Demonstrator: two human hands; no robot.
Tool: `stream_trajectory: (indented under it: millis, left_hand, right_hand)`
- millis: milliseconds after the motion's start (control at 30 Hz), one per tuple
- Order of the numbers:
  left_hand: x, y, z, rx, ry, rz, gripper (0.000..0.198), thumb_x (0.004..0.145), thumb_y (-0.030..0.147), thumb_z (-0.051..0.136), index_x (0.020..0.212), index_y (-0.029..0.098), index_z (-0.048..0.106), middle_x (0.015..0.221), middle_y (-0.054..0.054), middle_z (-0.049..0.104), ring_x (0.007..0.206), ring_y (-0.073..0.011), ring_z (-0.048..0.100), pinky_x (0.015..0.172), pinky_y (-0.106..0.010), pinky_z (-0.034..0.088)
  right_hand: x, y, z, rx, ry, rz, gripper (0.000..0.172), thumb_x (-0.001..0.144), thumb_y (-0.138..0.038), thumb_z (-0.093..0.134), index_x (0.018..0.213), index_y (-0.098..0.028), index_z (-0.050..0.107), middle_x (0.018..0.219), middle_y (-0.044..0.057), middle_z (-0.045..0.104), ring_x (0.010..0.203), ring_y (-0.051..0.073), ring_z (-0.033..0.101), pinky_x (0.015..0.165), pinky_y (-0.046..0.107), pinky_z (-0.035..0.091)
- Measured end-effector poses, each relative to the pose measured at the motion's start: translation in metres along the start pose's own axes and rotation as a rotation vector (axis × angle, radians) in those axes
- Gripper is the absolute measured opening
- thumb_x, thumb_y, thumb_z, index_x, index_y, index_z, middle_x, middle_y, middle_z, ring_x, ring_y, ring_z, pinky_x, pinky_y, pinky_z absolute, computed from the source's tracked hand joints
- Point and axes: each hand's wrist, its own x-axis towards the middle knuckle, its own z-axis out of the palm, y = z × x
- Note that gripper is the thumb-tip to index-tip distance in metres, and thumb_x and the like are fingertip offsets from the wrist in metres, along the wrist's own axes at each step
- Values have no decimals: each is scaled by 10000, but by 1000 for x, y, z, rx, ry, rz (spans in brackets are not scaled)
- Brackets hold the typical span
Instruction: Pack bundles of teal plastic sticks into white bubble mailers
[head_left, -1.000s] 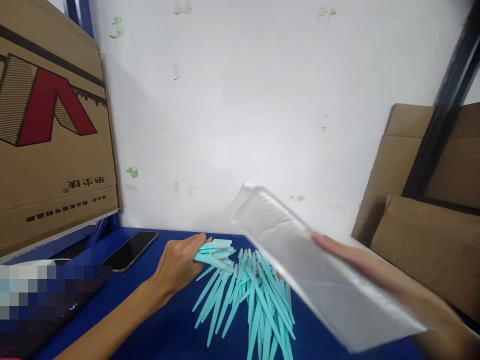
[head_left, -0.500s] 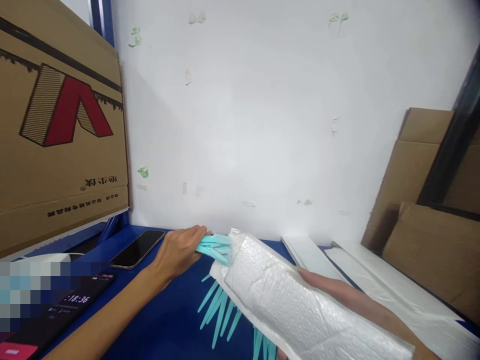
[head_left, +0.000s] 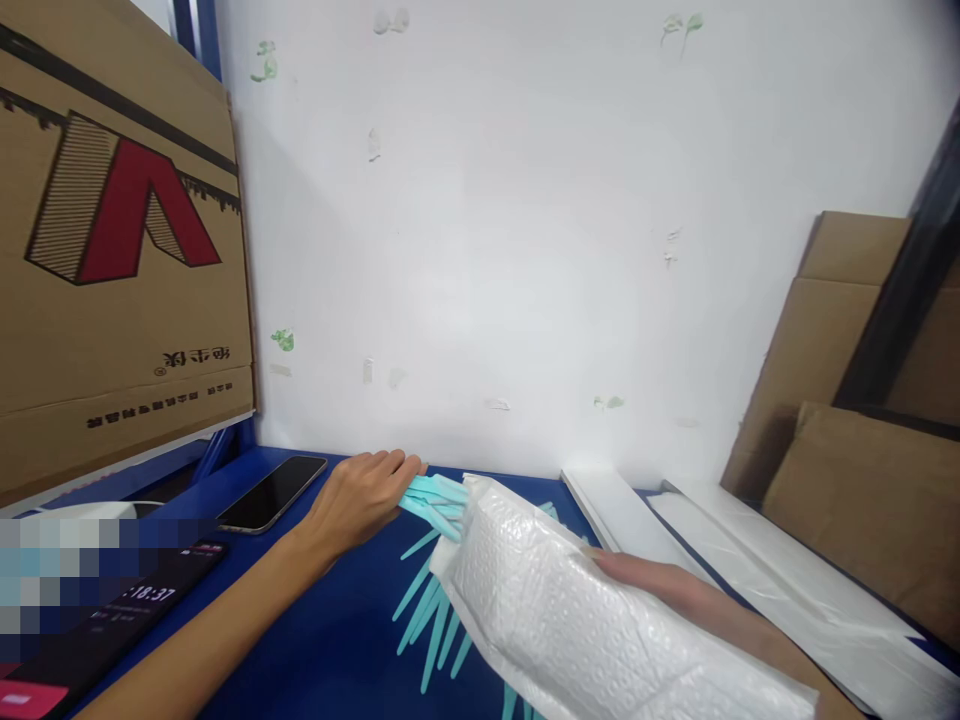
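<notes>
My left hand point(head_left: 367, 495) is closed around a bunch of thin turquoise strips point(head_left: 439, 505), whose far ends run into the mouth of a white bubble mailer point(head_left: 570, 610). The mailer lies tilted, its mouth up toward my left hand. My right hand point(head_left: 637, 575) grips the mailer from its far right side; its fingers beneath are hidden. More turquoise strips spread like a fan on the blue table point(head_left: 330, 620), under and left of the mailer. A few turquoise bits show behind its upper edge.
A phone point(head_left: 274, 495) lies flat at the left, and another phone with a lit clock point(head_left: 142, 600) lies nearer. A large cardboard box point(head_left: 127, 330) stands at left. White flat panels point(head_left: 772, 570) and cardboard pieces point(head_left: 862, 480) are at right. A white wall point(head_left: 480, 220) closes the back.
The mailer has shifted slightly and its mouth has tilted, with turquoise bits now showing behind its upper edge. My left hand has moved slightly right, still holding the strips.
</notes>
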Motion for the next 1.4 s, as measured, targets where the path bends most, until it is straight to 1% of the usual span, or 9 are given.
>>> stream_trajectory:
  millis: [167,267,367,467,700,867,967,1200,1400]
  left_hand:
    - [0,6,-5,13,-113,-23,137,842,88,544,765,202,550,594,22,585,498,-177,585,475,-298,297]
    - [2,13,-10,10,-175,-38,192,704,21,547,796,187,574,604,8,609,503,-191,607,453,-291,293]
    - [5,19,-14,0,-257,-48,253,661,-6,531,825,178,590,622,-6,628,521,-207,630,454,-287,311]
    - [5,23,-16,-18,-309,-74,223,709,14,537,843,183,594,631,-7,637,533,-221,643,457,-292,325]
    - [8,13,-22,-89,-173,-113,111,827,93,524,784,188,563,609,8,639,526,-205,641,458,-292,288]
    - [8,7,-23,-129,-34,-104,224,933,182,469,714,202,513,555,24,603,481,-162,590,478,-290,270]
    - [7,8,-21,-176,-21,-65,254,940,193,462,688,209,489,541,28,587,466,-152,563,481,-297,256]
    - [7,12,-21,-271,-253,-59,164,867,156,463,721,210,512,578,12,624,472,-176,588,457,-306,192]
    - [6,12,-22,-218,-399,-142,86,772,126,524,773,208,552,611,-5,662,518,-216,632,453,-302,173]
  right_hand:
    - [4,3,-2,46,33,14,387,908,-427,643,1138,-122,700,975,94,743,942,203,710,893,300,510]
    - [7,4,1,66,39,19,354,911,-422,641,1098,-129,711,957,79,741,892,184,715,870,288,518]
    - [9,5,9,61,-21,71,524,891,-542,612,1202,-124,676,910,97,733,867,225,720,859,347,534]
    - [9,4,15,40,-104,120,684,830,-649,616,1280,-135,637,876,108,730,871,275,723,860,402,540]
    - [3,-4,16,-16,-15,44,607,901,-540,598,1371,-159,552,929,90,731,838,230,726,891,387,531]
    - [2,-8,23,-11,-63,126,691,873,-624,582,1336,-110,578,889,116,733,893,288,726,868,416,543]
    - [3,-6,23,7,-90,140,698,855,-635,601,1319,-114,594,879,114,737,878,279,729,843,390,555]
    - [3,-1,13,44,-48,77,645,917,-575,556,1327,-78,570,938,127,735,900,244,733,853,332,549]
    - [1,-5,11,101,-43,227,679,924,-629,502,1214,-29,632,1016,197,737,883,244,743,824,309,562]
